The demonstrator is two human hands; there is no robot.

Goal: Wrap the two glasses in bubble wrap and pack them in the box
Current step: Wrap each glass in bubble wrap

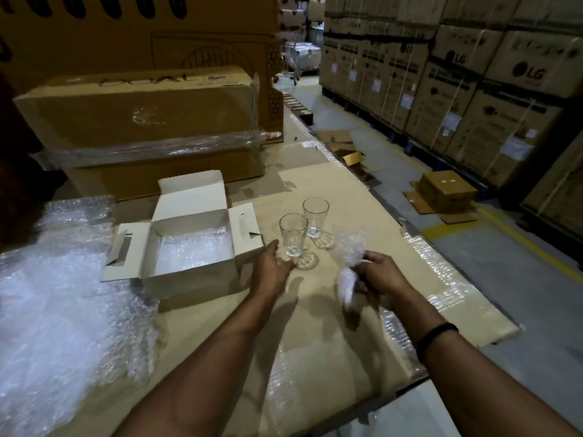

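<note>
Two clear glasses stand upright on the cardboard-covered table: the near glass (293,234) and, just behind and to its right, the far glass (315,217). My left hand (273,267) is low on the table, fingers apart, just left of the near glass's base and holding nothing. My right hand (380,280) grips a small piece of bubble wrap (348,257) held up to the right of the glasses. The white box (189,280) sits open to the left, with its flaps spread and bubble wrap lining its floor.
A big heap of bubble wrap (60,310) covers the table's left side. Large brown cartons (142,127) stand behind the box. The table's edge (441,279) runs along the right, with floor, small cartons (446,190) and stacked LG cartons (473,89) beyond.
</note>
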